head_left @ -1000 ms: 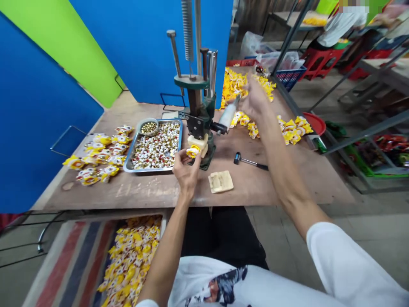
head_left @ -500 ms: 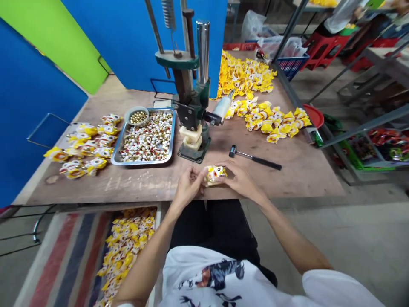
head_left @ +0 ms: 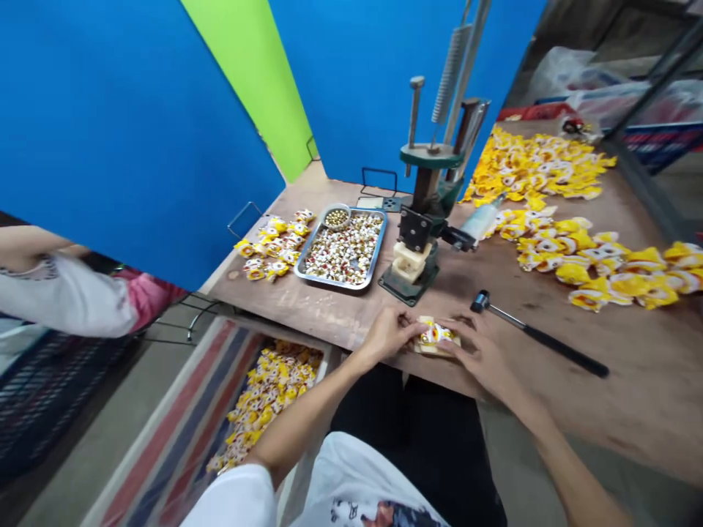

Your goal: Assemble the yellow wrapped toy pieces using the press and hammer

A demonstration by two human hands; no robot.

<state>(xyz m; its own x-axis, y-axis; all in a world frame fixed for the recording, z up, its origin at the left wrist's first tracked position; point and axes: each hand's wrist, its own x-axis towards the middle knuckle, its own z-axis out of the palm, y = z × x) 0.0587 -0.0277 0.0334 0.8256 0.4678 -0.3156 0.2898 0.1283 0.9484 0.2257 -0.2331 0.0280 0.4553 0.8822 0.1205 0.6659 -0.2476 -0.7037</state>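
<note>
I am steadying one piece (head_left: 434,334) on the block (head_left: 429,350), left hand (head_left: 385,334) and right hand (head_left: 486,359) grasping its sides; it is looking unfinished, the far-right heap (head_left: 541,168) seemingly remaining.

Light lies even and fairly bright over the brown wooden tabletop (head_left: 324,309), seeming to fall from above, with a faint sheen toward its left part and soft shadows around the bare left hand (head_left: 387,335) and the bare right hand (head_left: 484,359). Highlights edge the shiny silver metal tray (head_left: 331,284) and the black-handled hammer (head_left: 541,337). The upper right turns dim, its crumpled clear plastic bags (head_left: 560,69) smeared by blur. A loose white sleeve (head_left: 82,296) at the left blurs too, and the small yellow-and-white figure (head_left: 436,333) between the hands shows soft detail. Wide-angle distortion tilts the dark green metal press (head_left: 422,192) and stretches the outer edges
</note>
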